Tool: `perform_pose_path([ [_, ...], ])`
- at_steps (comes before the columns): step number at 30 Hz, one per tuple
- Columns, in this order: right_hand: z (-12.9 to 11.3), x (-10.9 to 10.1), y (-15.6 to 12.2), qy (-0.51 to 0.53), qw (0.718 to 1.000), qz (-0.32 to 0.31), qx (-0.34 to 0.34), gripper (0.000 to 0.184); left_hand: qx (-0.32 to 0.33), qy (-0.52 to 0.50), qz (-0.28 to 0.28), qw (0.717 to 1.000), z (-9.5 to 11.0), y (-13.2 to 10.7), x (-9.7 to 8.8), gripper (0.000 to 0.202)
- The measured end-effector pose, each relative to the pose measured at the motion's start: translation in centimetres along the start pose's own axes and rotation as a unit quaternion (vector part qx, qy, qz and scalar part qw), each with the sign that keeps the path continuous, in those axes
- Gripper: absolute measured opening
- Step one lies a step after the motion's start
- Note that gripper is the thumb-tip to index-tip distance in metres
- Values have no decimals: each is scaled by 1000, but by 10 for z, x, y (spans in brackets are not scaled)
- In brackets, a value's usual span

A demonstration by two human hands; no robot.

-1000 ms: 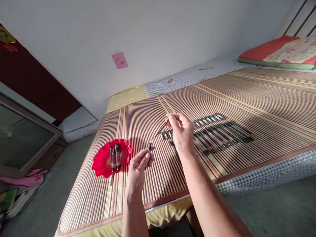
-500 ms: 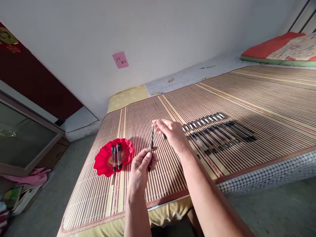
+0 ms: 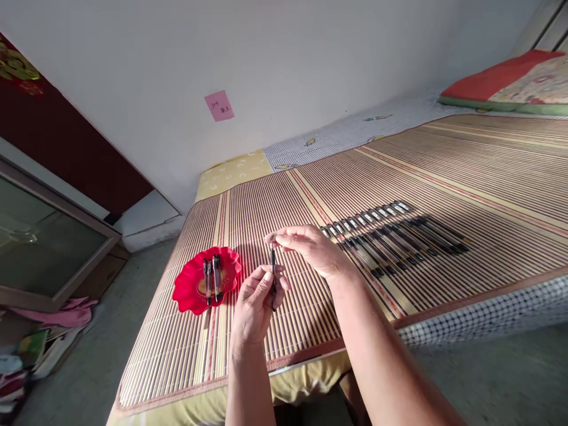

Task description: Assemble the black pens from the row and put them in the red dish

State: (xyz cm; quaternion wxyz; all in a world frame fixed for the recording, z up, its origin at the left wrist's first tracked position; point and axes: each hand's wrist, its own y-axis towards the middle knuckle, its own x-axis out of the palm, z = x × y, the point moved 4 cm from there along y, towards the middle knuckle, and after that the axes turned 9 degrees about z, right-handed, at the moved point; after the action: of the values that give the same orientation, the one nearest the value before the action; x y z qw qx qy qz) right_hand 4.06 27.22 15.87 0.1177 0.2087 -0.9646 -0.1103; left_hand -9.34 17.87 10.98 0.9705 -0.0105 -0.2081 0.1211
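My left hand [image 3: 255, 302] is closed around the lower part of a dark pen [image 3: 273, 269] held upright above the bamboo mat [image 3: 444, 171]. My right hand [image 3: 310, 248] pinches the pen's top end with thumb and forefinger. To the left, a red scalloped dish [image 3: 189, 293] holds three pens [image 3: 212, 278]. To the right, a row of several dark pens [image 3: 399, 236] lies on the mat, with a line of pen caps [image 3: 364, 218] along its far side.
The mat covers a bed against a white wall with a pink note [image 3: 219, 106]. A red and patterned pillow [image 3: 510, 83] lies at the far right. A glass-fronted frame [image 3: 48, 242] and pink cloth [image 3: 66, 313] sit on the floor to the left.
The slanted rod in my right hand swung upright and went down into the piece in my left hand. My right hand moved left and lower onto the pen's top.
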Motion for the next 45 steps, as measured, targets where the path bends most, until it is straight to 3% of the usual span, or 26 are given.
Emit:
perform_pose_path([
  [7,3,3,0,-8,1000,-24,-3,15,-9,-7,6,1000,-2,0,-1,29],
  [14,7,0,2,-34,999,18,7,32,-11,-11,7,1000,-3,0,1,27],
  [20,0,5,-1,-2,999,-41,-7,24,-1,-10,6,1000,-3,0,2,29],
  [26,9,2,2,-31,999,13,24,33,-15,-16,-11,1000,-2,-2,6,29],
  [32,4,5,0,9,999,-45,-4,26,-7,-6,-13,1000,0,-3,7,31],
  [38,8,2,0,-15,999,12,37,32,-15,-11,-22,1000,-2,-4,6,26],
  [42,0,5,-2,10,1000,-29,6,29,-10,-26,-28,999,-2,-4,6,25],
  [45,2,7,-3,25,998,-47,28,27,-16,-27,-40,999,-3,-3,7,26],
])
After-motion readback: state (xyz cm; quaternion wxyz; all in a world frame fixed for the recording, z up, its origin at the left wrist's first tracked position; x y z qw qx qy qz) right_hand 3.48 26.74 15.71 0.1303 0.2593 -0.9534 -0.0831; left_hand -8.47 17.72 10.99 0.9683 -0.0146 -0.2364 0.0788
